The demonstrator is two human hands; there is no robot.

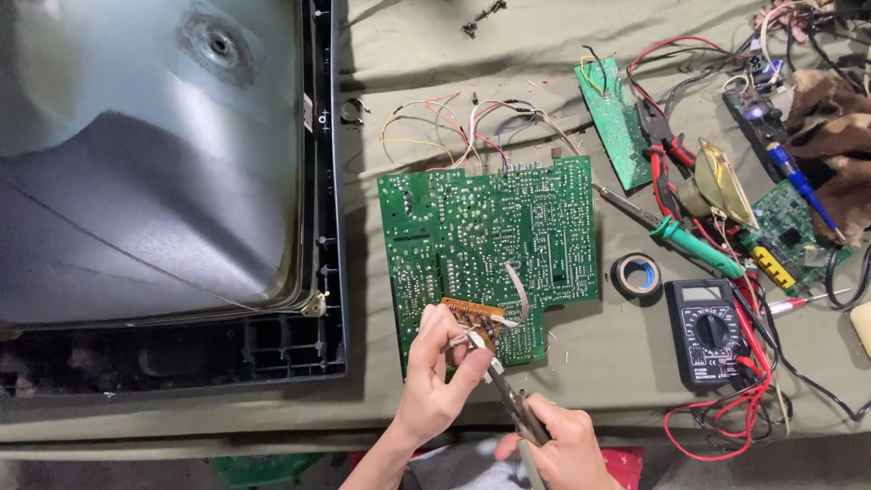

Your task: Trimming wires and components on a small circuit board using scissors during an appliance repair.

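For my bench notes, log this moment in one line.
left hand: holds small brown board | right hand: pliers at it | under: green circuit board

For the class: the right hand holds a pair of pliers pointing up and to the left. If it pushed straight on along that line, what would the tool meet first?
The right hand aims its pliers at the small brown board held by the left hand. The tips seem already there, so that board comes first; depth is unclear.

Surface: workbench (544, 27) draped in creased olive-green cloth | Light: even and soft, faint shadows | Front edge: bare pale strip along the cloth's edge
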